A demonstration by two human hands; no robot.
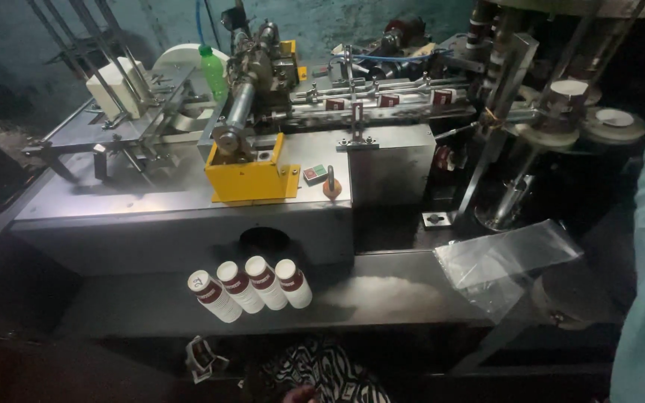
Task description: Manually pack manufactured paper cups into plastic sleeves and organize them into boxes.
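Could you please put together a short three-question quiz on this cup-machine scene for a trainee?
1. True or false: four stacks of paper cups lie side by side on the ledge below the round opening.
2. What colour is the guard on top of the machine? A) yellow B) blue C) white
3. What lies at the right end of the ledge?

Key:
1. True.
2. A.
3. A clear plastic bag. The green bottle stands on the machine instead.
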